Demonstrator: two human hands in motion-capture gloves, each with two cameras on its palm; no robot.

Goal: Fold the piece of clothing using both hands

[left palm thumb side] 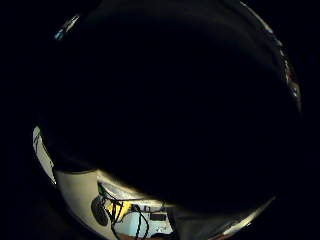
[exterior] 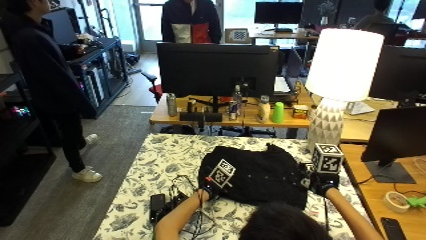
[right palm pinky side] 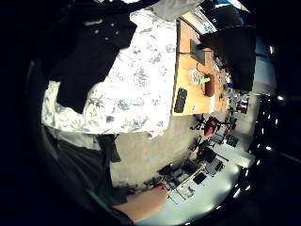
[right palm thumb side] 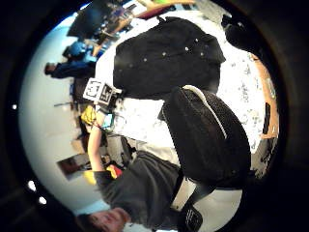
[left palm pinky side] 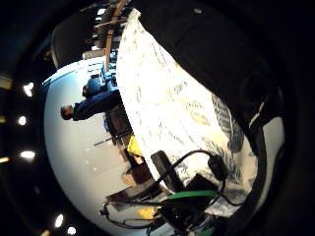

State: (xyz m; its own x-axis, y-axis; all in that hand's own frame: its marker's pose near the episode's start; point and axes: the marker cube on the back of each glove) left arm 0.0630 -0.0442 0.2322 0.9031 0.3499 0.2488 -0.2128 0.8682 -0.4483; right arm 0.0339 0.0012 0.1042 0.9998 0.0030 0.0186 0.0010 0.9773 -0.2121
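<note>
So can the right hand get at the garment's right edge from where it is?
Probably yes. The right hand is already at the right edge of the black garment on the patterned tablecloth, and nothing lies between them; its fingers can't be made out.

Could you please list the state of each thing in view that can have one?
Black garment: lying on the patterned tablecloth, partly folded, snaps showing.
Left hand: at the garment's near left edge; fingers hidden.
Right hand: at the garment's right edge; fingers hidden.
Monitor: screen dark.
White lamp: upright beside the table.
</note>
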